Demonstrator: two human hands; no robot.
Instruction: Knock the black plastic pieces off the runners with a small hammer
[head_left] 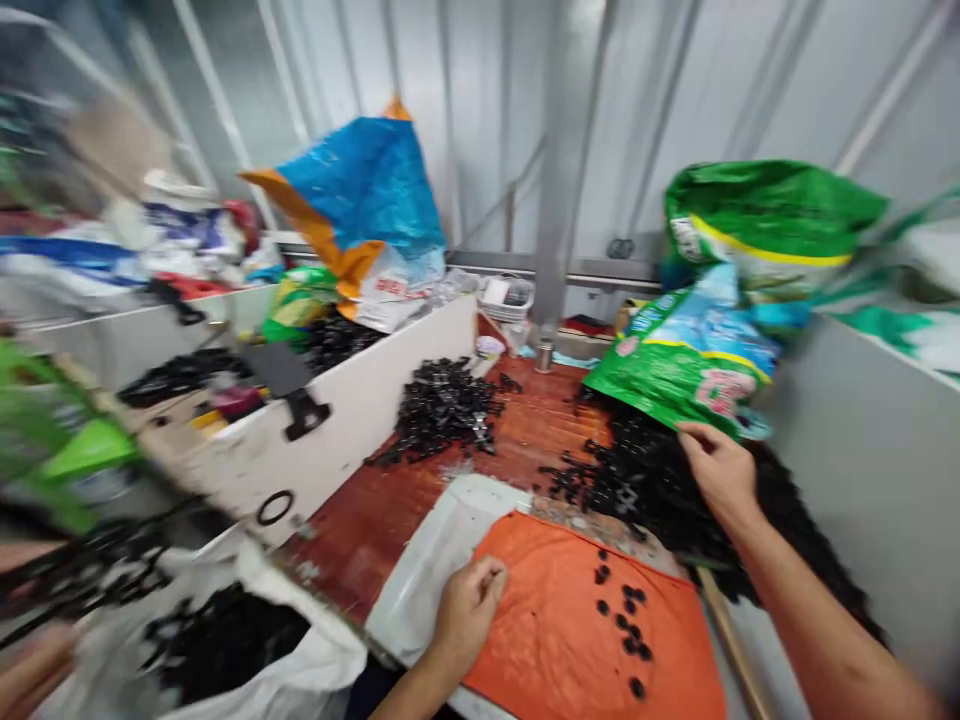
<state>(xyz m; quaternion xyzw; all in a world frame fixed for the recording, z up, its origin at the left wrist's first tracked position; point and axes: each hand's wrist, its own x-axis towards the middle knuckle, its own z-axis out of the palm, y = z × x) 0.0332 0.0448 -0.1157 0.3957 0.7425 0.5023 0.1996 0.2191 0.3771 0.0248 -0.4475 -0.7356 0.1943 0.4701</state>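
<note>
Head view: your right hand (718, 470) reaches forward with fingers closed over the lower lip of a green printed sack (679, 375), which lies tipped on its side. A large heap of small black plastic parts (675, 500) sits on the red-brown tabletop (360, 530) at the sack's mouth, directly under that hand.

Your left hand (466, 605) rests curled, thumb and fingers pinched on the near edge of an orange sheet (570, 620) where it overlaps a white bag (435, 560). About a dozen loose black pieces (626, 620) lie scattered on the sheet, apart from the heap.

A second pile of black parts (444, 405) sits further back, against a white partition board (352, 410). A blue and orange sack (360, 200) stands behind the partition. The frame is motion-blurred at both sides; the left edge cannot be read.

Judgement: the step in hand appears to be emptying the green sack onto the table. The next move calls for a firm hold on the sack lip while your left hand keeps the sheet flat.
</note>
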